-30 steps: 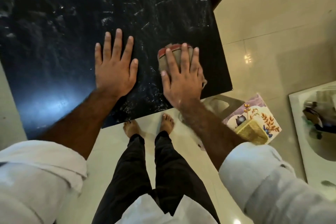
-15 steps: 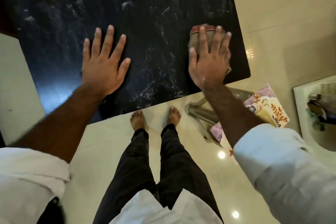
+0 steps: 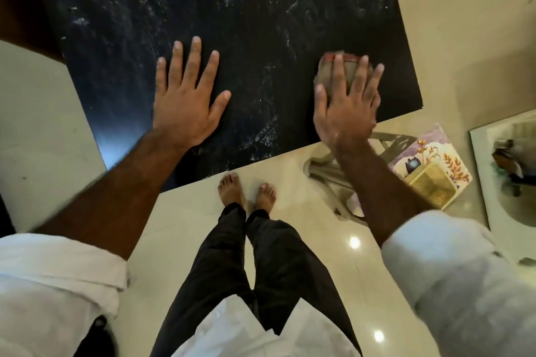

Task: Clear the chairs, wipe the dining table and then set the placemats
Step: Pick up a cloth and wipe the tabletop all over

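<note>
Here the right hand (image 3: 345,107), fingers straight and spread, presses the cloth (image 3: 325,74) flat at the near right corner of the bench (image 3: 261,9); the left hand (image 3: 185,101) lies spread, bracing. Overlapping strokes under even pressure should lift the pale smears (image 3: 261,136).

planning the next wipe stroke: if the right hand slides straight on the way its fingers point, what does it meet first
Nothing that shows: ahead of the right hand and the cloth under it lies only the smeared black dining table, up to the picture's top edge. Beyond is unseen.
</note>
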{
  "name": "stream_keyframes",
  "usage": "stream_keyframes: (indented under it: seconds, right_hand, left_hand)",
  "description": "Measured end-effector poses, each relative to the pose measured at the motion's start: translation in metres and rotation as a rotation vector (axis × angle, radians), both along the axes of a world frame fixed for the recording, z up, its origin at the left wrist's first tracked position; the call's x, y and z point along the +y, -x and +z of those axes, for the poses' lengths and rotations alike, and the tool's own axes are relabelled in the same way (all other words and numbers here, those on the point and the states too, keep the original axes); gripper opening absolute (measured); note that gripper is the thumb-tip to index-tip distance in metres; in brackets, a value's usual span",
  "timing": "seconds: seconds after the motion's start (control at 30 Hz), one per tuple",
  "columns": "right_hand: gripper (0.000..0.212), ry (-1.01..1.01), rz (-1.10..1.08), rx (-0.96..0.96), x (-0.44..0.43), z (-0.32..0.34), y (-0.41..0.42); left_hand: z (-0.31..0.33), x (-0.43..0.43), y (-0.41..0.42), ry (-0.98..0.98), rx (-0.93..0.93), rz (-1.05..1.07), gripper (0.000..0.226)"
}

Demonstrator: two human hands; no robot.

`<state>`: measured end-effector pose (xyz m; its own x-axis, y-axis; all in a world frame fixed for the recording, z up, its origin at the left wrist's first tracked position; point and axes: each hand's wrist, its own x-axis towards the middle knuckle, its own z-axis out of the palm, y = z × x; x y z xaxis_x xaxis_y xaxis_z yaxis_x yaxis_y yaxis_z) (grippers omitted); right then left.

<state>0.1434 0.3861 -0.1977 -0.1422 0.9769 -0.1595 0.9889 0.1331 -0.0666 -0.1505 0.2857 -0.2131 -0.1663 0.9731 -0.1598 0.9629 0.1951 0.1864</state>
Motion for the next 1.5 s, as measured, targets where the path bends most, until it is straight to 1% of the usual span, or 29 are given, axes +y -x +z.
stream_keyframes:
  seconds: [0.1, 0.13, 0.2, 0.27, 0.37, 0.43, 0.5, 0.57, 0.63, 0.7, 0.83, 0.9, 0.97, 1.0, 1.03, 1.07, 1.1, 1.17, 1.23, 1.33, 1.43, 1.5]
  right_hand:
    - [0.074, -0.038, -0.004, 0.013, 0.008, -0.005, 0.040]
    - [0.073, -0.043, 0.024, 0.021, -0.003, -0.006, 0.054]
    - [0.073, -0.013, 0.151, 0.037, -0.039, -0.004, 0.070]
    - [0.073, 0.056, 0.292, 0.052, -0.083, -0.001, 0.071]
    - [0.073, 0.105, 0.377, 0.066, -0.122, 0.001, 0.046]
    - [0.074, 0.098, 0.344, 0.044, -0.108, -0.002, 0.029]
    - [0.075, 0.069, 0.244, 0.033, -0.073, -0.007, 0.021]
    - [0.073, 0.022, 0.137, 0.053, -0.038, -0.010, 0.028]
    - [0.073, -0.031, 0.076, 0.056, -0.017, -0.012, 0.048]
    - [0.074, -0.038, 0.068, 0.060, -0.017, -0.014, 0.074]
    - [0.074, 0.027, 0.220, 0.101, -0.068, -0.007, 0.117]
    - [0.072, 0.140, 0.279, 0.188, -0.088, 0.002, 0.130]
    - [0.066, 0.273, 0.247, 0.366, -0.082, 0.017, 0.126]
    - [0.064, 0.278, 0.200, 0.439, -0.072, 0.024, 0.118]
    - [0.062, 0.228, 0.142, 0.470, -0.058, 0.030, 0.106]
    - [0.059, 0.162, 0.083, 0.464, -0.042, 0.032, 0.089]
    - [0.055, 0.107, 0.025, 0.424, -0.025, 0.032, 0.070]
    - [0.050, 0.020, -0.025, 0.296, 0.003, 0.023, 0.039]
    - [0.053, -0.035, 0.031, 0.185, 0.015, 0.012, 0.025]
    - [0.055, -0.105, 0.132, 0.104, 0.013, -0.007, 0.021]
    - [0.055, -0.141, 0.133, 0.110, 0.008, -0.015, 0.022]
    - [0.056, -0.152, 0.126, 0.107, 0.008, -0.018, 0.022]
  left_hand:
    - [-0.001, -0.011, 0.000, -0.012, 0.041, 0.005, 0.073]
    - [0.000, -0.012, -0.002, -0.016, 0.047, 0.011, 0.073]
    - [0.002, -0.009, -0.005, -0.025, 0.057, 0.021, 0.073]
    - [0.002, -0.007, -0.005, -0.025, 0.051, 0.015, 0.073]
    - [0.003, -0.008, -0.004, -0.022, 0.047, 0.020, 0.073]
    - [0.004, -0.008, -0.005, -0.032, 0.051, 0.024, 0.072]
    - [0.003, -0.009, -0.006, -0.037, 0.052, 0.020, 0.070]
    - [0.001, -0.010, -0.006, -0.042, 0.053, 0.016, 0.067]
    - [0.001, -0.010, -0.004, -0.044, 0.028, 0.026, 0.066]
    - [0.002, -0.012, -0.002, -0.086, -0.088, 0.068, 0.065]
    - [0.006, -0.020, 0.007, -0.253, -0.474, 0.167, 0.059]
    - [0.008, -0.024, 0.012, -0.281, -0.653, 0.182, 0.058]
    - [0.015, -0.026, 0.013, -0.291, -0.783, 0.239, 0.060]
    - [0.021, -0.025, 0.011, -0.290, -0.759, 0.264, 0.061]
    - [0.026, -0.022, 0.005, -0.278, -0.652, 0.264, 0.062]
    - [0.030, -0.020, -0.004, -0.244, -0.490, 0.231, 0.065]
    - [0.033, -0.018, -0.019, -0.193, -0.335, 0.184, 0.070]
    - [0.033, -0.015, -0.057, -0.100, -0.140, 0.071, 0.080]
    - [0.027, -0.016, -0.092, -0.053, -0.066, -0.011, 0.086]
    - [0.012, -0.021, -0.111, -0.063, -0.013, -0.029, 0.081]
    - [0.005, -0.015, -0.089, -0.065, 0.034, -0.044, 0.080]
    - [0.002, -0.001, -0.065, -0.063, 0.044, -0.015, 0.082]
